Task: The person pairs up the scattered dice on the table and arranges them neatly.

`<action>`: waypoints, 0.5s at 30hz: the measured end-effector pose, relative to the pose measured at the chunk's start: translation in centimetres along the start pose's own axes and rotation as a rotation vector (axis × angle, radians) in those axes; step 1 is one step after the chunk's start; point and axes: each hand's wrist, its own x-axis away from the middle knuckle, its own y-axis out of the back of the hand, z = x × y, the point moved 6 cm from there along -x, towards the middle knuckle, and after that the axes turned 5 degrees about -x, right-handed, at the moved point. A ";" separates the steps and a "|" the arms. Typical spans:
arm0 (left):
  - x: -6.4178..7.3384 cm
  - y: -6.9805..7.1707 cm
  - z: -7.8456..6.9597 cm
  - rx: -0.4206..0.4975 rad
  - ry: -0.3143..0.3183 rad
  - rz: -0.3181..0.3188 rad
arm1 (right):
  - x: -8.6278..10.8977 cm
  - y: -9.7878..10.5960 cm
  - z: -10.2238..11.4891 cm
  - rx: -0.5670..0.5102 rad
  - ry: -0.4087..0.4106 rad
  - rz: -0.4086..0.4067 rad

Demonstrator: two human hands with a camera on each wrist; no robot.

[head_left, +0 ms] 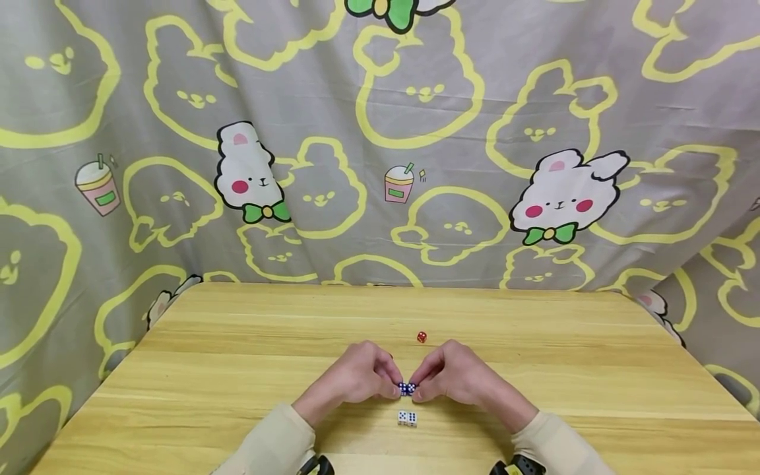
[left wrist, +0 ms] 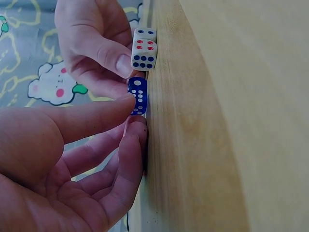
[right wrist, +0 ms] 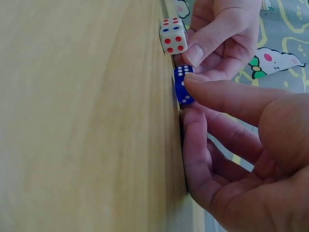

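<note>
Two blue dice with white pips, a left blue die [head_left: 402, 389] and a right blue die [head_left: 412, 388], sit side by side on the wooden table. My left hand [head_left: 362, 373] pinches the left one between thumb and fingers. From the other side, my right hand [head_left: 454, 373] pinches the right one the same way. Fingertips cover parts of both dice; in the left wrist view the blue die [left wrist: 138, 92] shows past the thumb. Nearer to me, a white die [head_left: 402, 418] stands against a second white die [head_left: 412, 419].
Beyond the hands lies a red die [head_left: 421, 336] on the table [head_left: 267, 343]. A small red bit [head_left: 390, 357] peeks out behind the left hand. A patterned grey curtain [head_left: 332, 99] hangs along the table's back and sides.
</note>
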 end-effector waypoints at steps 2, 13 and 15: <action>0.0 0.0 0.1 0.003 0.005 0.000 | 0.0 0.0 0.0 -0.003 0.005 0.002; 0.1 -0.1 0.1 0.014 0.007 0.003 | 0.1 0.0 -0.1 -0.015 0.009 0.011; 0.1 -0.1 0.1 0.014 0.009 0.005 | 0.0 0.0 -0.1 -0.023 0.007 0.015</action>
